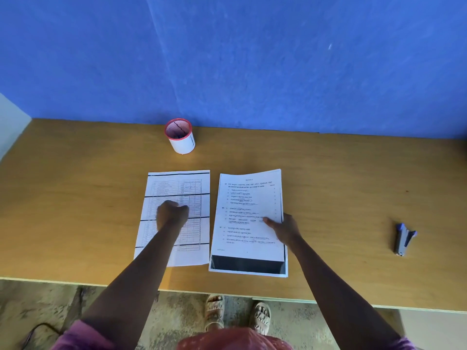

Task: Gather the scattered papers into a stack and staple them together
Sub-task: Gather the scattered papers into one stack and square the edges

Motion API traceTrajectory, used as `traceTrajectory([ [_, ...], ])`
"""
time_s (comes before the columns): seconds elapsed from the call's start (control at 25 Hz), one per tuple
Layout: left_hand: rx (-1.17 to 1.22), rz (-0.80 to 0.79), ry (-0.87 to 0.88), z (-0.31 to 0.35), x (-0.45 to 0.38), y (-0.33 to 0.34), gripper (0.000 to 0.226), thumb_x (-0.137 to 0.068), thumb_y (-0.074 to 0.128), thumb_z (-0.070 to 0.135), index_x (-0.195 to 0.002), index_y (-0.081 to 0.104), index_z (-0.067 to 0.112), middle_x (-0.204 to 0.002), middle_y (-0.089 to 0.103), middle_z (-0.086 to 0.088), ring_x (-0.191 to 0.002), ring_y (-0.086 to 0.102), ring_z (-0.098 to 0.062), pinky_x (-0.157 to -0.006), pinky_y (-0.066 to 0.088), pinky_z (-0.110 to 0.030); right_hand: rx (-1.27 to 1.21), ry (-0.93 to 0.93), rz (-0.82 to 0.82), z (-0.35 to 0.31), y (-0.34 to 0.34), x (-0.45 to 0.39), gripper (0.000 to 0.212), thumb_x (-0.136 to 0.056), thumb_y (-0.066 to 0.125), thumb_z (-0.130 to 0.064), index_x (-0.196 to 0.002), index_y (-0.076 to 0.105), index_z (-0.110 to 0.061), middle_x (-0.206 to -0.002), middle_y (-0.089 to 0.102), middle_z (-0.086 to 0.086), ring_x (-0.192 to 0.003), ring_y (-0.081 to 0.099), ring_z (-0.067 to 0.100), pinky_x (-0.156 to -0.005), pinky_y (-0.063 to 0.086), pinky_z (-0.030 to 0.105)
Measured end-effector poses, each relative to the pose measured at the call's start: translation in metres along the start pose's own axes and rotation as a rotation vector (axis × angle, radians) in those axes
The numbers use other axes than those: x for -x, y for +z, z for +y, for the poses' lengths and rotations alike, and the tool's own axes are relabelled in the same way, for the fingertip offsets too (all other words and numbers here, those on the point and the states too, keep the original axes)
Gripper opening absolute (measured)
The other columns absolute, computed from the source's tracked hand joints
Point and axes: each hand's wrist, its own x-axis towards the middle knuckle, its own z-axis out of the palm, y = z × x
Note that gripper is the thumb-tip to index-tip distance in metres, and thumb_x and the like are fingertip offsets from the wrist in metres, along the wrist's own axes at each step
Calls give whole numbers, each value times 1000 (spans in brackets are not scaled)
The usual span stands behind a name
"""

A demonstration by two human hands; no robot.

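Note:
A sheet printed with a table (194, 188) lies flat on the wooden table (75, 198), left of centre. My left hand (171, 214) rests on its middle with the fingers curled under. To its right lies a sheet of printed text (246, 198) on top of another sheet with a dark band (247, 266) along its near edge. My right hand (284, 229) holds the right edge of the text sheet, thumb on top. A blue-grey stapler (403, 239) lies far right, away from both hands.
A white cup with a red rim (180, 136) stands at the back of the table near the blue wall (252, 59). The table's front edge (177, 290) runs just below the papers. My sandalled feet (237, 311) stand on the floor beneath it.

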Motion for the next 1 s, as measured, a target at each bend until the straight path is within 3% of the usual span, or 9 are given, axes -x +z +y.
traceTrajectory([
  [0.12,-150,126,-166,-21,-17,-14,66,-74,71,19,-133,45,2,-139,38,-20,-128,40,-39,-100,44,-47,15,-17,-19,1,-1,0,45,-85,77,-28,-121,66,-3,-125,69,13,-109,67,32,-89,57,39],
  [0.24,-110,129,-324,-29,-22,-28,99,-67,87,27,-143,28,2,-150,24,-21,-139,26,-38,-108,32,-50,28,-22,-24,4,-2,-1,44,-84,77,-28,-120,67,-4,-122,70,13,-107,68,32,-89,57,41],
  [0.48,115,95,-391,-51,-34,-36,129,-52,96,32,-148,15,5,-152,25,-22,-136,38,-42,-107,40,-53,14,-33,-19,9,0,3,45,-85,76,-27,-122,66,-3,-123,70,13,-109,68,32,-91,57,40],
  [0.52,149,84,-388,-54,-34,-36,124,-53,96,29,-146,19,4,-148,35,-22,-131,44,-41,-103,43,-51,15,-32,-15,9,1,3,45,-86,76,-26,-123,66,-2,-123,70,13,-110,68,31,-92,57,39],
  [0.6,203,78,-325,-60,-37,-35,91,-59,94,21,-132,43,-1,-126,58,-20,-108,59,-36,-89,52,-45,16,-26,-14,10,0,3,46,-86,76,-27,-123,66,-3,-123,70,13,-110,68,31,-91,56,36],
  [0.64,239,64,-294,-61,-37,-35,72,-65,90,18,-124,53,-2,-116,64,-19,-97,61,-33,-85,53,-43,16,-27,-16,9,0,4,46,-86,76,-27,-123,66,-3,-123,70,13,-110,68,31,-90,56,36],
  [0.72,379,-7,-279,-60,-37,-34,50,-76,83,18,-117,62,-2,-112,67,-17,-95,63,-32,-84,54,-42,22,-29,-24,9,0,3,45,-86,76,-27,-123,66,-4,-124,70,13,-110,68,31,-92,57,39],
  [0.88,709,-281,-397,-67,-38,-33,51,-81,80,21,-122,62,-3,-120,67,-17,-102,67,-33,-87,55,-43,22,-16,-10,8,-1,4,46,-86,76,-27,-125,65,-4,-123,70,13,-109,68,32,-90,58,40],
  [1.0,989,-413,-361,-71,-30,-35,40,-90,69,22,-125,62,4,-120,68,-16,-92,70,-26,-67,59,-34,2,-11,-7,8,0,5,46,-86,76,-26,-125,65,-4,-122,70,13,-105,69,30,-80,57,34],
])
